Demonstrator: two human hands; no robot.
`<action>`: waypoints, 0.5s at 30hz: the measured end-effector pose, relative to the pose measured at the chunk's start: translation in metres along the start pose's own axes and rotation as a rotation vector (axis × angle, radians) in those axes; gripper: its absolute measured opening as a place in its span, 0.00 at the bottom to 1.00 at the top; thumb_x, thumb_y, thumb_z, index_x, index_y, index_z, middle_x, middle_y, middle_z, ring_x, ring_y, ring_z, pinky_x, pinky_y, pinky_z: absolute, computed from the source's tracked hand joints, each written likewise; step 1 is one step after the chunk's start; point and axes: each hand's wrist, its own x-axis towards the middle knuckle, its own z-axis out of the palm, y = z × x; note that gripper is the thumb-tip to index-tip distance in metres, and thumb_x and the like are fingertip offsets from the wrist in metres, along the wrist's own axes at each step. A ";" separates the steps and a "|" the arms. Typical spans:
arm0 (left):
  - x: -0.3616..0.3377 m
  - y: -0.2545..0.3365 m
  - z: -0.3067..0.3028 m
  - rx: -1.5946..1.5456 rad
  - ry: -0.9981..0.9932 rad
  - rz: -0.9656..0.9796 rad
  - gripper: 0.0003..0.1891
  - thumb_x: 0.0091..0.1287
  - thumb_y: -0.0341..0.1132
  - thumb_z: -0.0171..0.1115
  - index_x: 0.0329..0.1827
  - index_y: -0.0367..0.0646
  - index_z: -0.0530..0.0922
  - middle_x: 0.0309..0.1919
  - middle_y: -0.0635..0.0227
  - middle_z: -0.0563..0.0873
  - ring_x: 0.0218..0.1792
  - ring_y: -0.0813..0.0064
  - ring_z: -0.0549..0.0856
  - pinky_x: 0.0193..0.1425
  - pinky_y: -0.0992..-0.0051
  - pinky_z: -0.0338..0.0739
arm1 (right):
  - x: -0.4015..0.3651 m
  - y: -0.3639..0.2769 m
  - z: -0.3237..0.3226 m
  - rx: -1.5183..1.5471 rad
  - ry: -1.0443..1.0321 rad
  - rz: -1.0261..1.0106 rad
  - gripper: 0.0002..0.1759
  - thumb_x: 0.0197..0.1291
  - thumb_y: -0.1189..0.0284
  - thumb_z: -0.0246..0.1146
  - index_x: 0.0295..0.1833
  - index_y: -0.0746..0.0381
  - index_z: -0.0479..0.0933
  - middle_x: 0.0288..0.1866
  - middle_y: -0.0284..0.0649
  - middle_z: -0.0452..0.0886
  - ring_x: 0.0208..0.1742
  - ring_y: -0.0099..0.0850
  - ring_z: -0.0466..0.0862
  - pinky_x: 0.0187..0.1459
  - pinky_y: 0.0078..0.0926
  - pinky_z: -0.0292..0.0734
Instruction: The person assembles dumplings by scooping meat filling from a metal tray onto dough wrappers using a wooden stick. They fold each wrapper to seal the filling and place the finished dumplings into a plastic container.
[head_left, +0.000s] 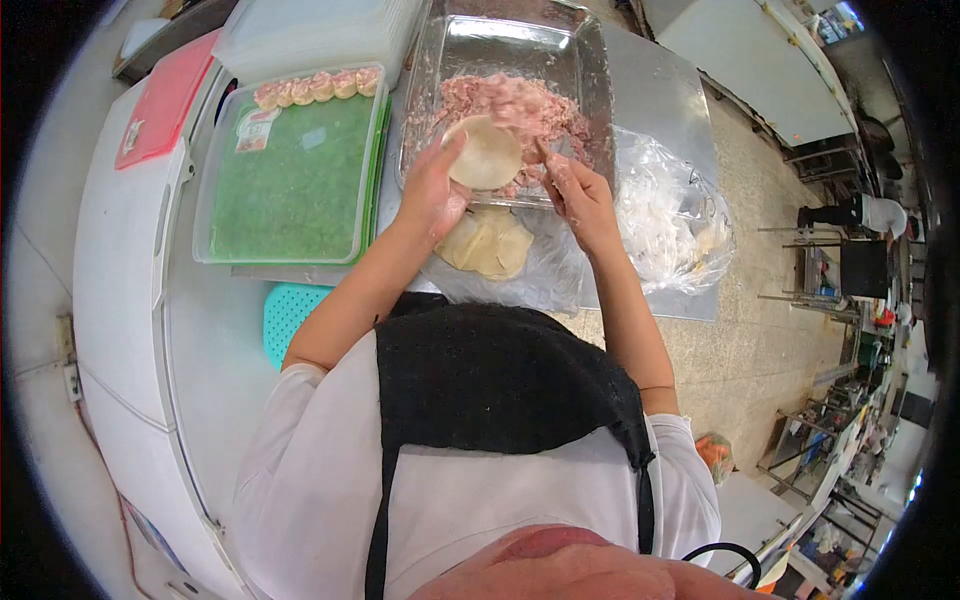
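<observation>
My left hand holds a round, pale dough wrapper over the near edge of a metal tray. Pink minced meat lies in that tray. In my closed right hand is a thin-handled utensil, just right of the wrapper. Its far end is smeared by motion above the meat, so its shape cannot be made out. A stack of more dough wrappers sits on clear plastic between my forearms.
To the left, a clear plastic container with a green bottom has a row of filled dumplings along its far end. A crumpled plastic bag lies at the right. A turquoise perforated basket is beside my left forearm.
</observation>
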 end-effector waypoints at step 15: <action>0.033 0.006 0.003 -0.527 0.068 -0.121 0.44 0.65 0.67 0.47 0.68 0.33 0.61 0.66 0.49 0.67 0.66 0.52 0.68 0.70 0.53 0.61 | -0.003 -0.026 -0.013 -1.305 -0.018 -0.372 0.14 0.63 0.67 0.58 0.52 0.59 0.77 0.34 0.46 0.79 0.34 0.46 0.81 0.34 0.42 0.77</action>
